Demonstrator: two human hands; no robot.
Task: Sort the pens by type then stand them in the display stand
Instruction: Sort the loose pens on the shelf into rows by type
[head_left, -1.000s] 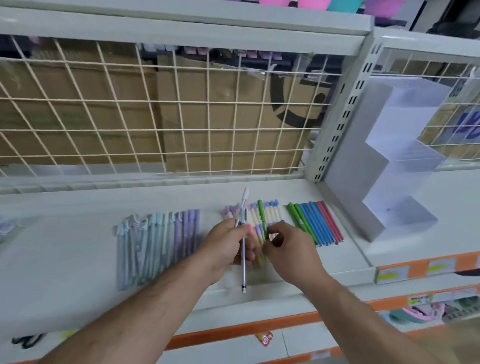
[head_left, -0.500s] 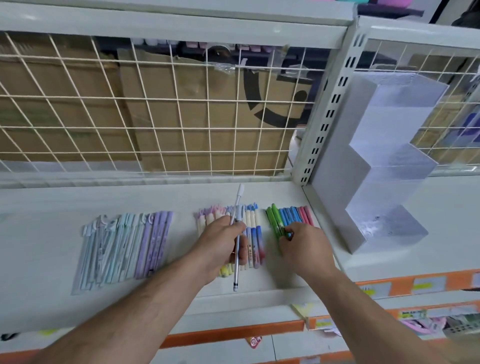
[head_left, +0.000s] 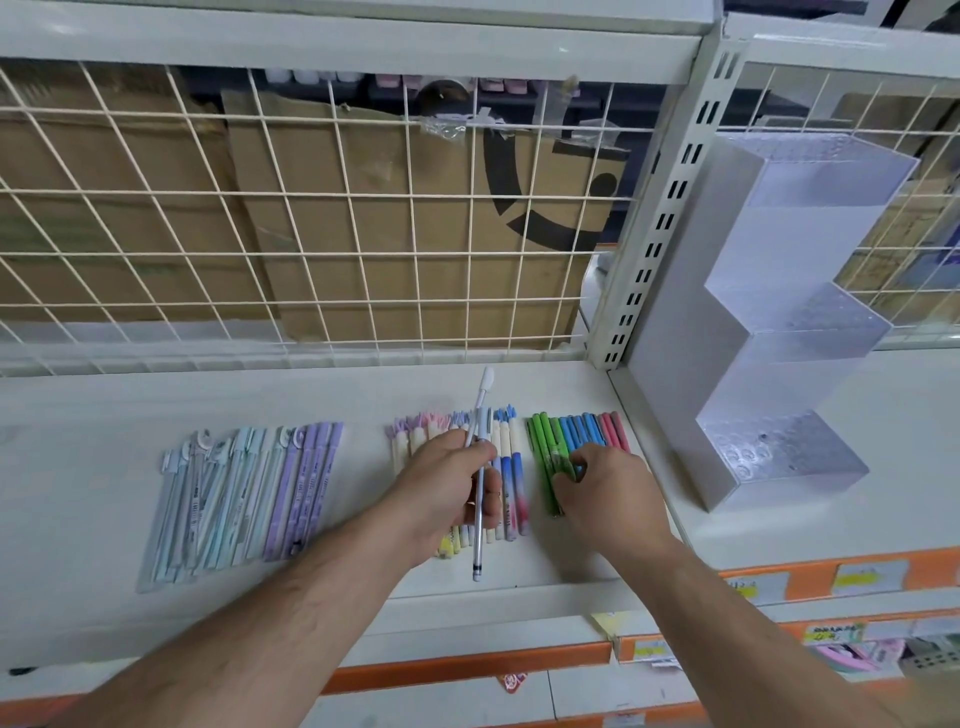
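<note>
Pens left of display stand

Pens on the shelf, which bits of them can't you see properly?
Head view: the left hand hides much of the middle pens.
Head view: the right hand covers the lower halves of the green, blue and pink pens; whether it pinches one is unclear.
Head view: print on the pale pens is too small to read.

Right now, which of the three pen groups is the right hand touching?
The rightmost group, green, blue and pink pens nearest the display stand; the right hand rests on it.
</note>
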